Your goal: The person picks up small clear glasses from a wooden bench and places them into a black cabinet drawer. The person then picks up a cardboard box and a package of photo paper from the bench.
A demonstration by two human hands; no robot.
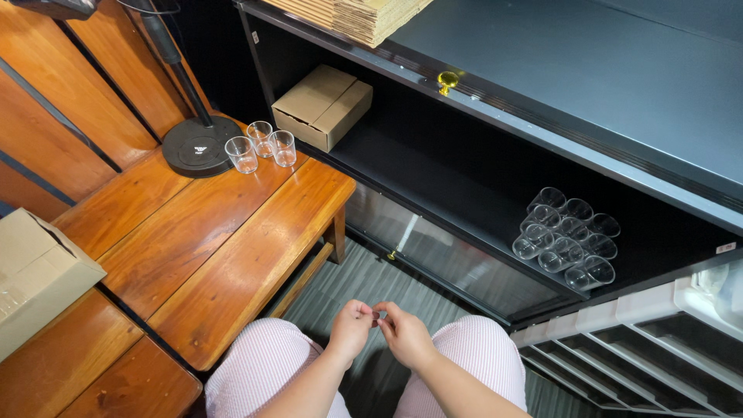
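My left hand (350,327) and my right hand (405,334) meet fingertip to fingertip between my knees, above the grey striped floor. The fingers are pinched together; whether something tiny sits between them I cannot tell. Three clear drinking glasses (261,145) stand upright on the wooden bench (224,255) to my left. Several more clear glasses (567,238) lie on their sides, stacked in a cluster on the shelf of the dark open cabinet (464,193) to my right.
A small closed cardboard box (323,104) sits inside the cabinet at the back. A black round stand base (200,145) with a pole stands on the bench. A larger cardboard box (35,275) rests at the left edge. White drawer units (650,348) are at lower right.
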